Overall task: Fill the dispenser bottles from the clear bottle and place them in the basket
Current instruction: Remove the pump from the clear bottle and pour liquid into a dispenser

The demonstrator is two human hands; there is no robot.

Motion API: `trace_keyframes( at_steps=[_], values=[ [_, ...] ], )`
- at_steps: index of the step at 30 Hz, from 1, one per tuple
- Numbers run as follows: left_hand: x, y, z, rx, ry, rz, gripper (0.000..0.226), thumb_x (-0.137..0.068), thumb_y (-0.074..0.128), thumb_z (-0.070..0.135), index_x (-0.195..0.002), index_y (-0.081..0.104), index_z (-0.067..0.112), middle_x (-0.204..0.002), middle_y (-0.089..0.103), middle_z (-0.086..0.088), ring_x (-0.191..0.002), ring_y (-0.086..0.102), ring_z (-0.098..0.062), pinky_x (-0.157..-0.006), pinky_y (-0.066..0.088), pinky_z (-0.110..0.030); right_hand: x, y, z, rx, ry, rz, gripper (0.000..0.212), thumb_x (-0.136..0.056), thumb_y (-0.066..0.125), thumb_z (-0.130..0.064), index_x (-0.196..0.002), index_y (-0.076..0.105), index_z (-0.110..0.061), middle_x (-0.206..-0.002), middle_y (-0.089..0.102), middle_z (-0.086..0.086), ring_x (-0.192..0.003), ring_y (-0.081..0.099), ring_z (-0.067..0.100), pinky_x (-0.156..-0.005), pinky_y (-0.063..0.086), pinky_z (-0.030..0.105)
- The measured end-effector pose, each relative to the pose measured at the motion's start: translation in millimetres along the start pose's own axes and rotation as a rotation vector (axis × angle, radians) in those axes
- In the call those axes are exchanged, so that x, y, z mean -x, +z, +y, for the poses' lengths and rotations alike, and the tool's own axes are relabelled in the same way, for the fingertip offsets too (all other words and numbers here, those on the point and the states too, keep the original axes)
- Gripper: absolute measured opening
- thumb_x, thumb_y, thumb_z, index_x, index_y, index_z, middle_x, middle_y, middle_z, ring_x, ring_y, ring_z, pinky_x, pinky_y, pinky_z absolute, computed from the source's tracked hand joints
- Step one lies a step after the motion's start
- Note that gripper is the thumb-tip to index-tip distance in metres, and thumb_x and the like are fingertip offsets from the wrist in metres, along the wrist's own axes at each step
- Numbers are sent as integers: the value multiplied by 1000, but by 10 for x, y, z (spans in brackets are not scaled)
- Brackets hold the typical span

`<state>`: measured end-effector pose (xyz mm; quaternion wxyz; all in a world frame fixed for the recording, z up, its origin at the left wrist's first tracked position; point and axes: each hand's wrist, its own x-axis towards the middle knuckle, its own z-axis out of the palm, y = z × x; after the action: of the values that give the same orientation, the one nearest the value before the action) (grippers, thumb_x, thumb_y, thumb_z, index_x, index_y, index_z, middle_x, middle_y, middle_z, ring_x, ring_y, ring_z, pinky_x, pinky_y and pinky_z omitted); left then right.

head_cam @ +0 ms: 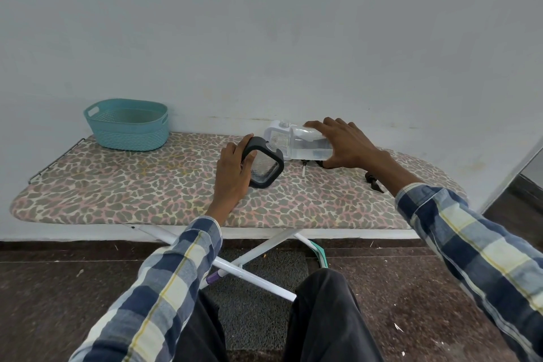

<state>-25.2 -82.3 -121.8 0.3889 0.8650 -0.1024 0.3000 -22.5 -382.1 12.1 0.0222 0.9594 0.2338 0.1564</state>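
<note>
My left hand [232, 173] grips a black-framed dispenser bottle [266, 166] that stands tilted on the ironing board, its open neck toward the right. My right hand [342, 142] holds the clear bottle [305, 145] on its side, mouth pointing left at the black bottle's neck. Behind them stands a white dispenser bottle [277, 131] with an open neck, partly hidden by the clear bottle. A black pump head [373, 181] lies on the board to the right, and another pump with its tube [303, 167] lies under the clear bottle. The teal basket [127, 123] sits at the far left.
The leopard-print ironing board [147, 185] stands against a pale wall. Its white crossed legs [252, 258] and a dark mat are on the floor below. My legs in dark trousers are at the bottom of the view.
</note>
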Motion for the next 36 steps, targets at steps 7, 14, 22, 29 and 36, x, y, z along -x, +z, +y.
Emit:
trace_keyframes(
  at_steps=[7, 14, 22, 29, 36],
  values=[
    [3, -2, 6, 3, 5, 3, 48, -115, 38, 49, -161, 41, 35, -123, 53, -3, -114, 52, -26, -98, 51, -52, 4, -9, 0, 17, 5, -8, 101, -75, 87, -48, -159, 33, -35, -121, 53, -1, -100, 41, 17, -87, 39, 39],
    [-2, -1, -9, 8, 7, 4, 48, -115, 39, 48, -161, 41, 35, -121, 53, -3, -113, 52, -26, -97, 51, -52, 2, -22, -14, 20, 6, -5, 100, -75, 86, -51, -159, 34, -35, -120, 53, -1, -103, 46, 20, -87, 40, 40],
    [-2, -5, -5, -15, 13, 6, 51, -114, 36, 51, -161, 41, 33, -120, 53, -4, -111, 52, -26, -96, 51, -51, 5, -24, -20, 23, 15, -17, 101, -74, 87, -51, -159, 34, -35, -121, 53, -1, -103, 46, 20, -89, 42, 41],
    [5, -2, 8, -33, 18, 10, 50, -115, 37, 49, -162, 40, 33, -122, 54, -5, -113, 52, -26, -96, 51, -49, -3, -30, -24, 38, 26, -21, 103, -72, 88, -49, -158, 33, -38, -123, 54, -2, -108, 51, 23, -92, 46, 42],
    [5, -2, -1, -29, 19, 10, 49, -115, 38, 48, -162, 40, 33, -122, 54, -4, -111, 52, -25, -95, 51, -50, -2, -41, -33, 44, 26, -21, 102, -72, 87, -49, -158, 33, -38, -120, 54, -1, -105, 51, 23, -90, 48, 43]
  ],
)
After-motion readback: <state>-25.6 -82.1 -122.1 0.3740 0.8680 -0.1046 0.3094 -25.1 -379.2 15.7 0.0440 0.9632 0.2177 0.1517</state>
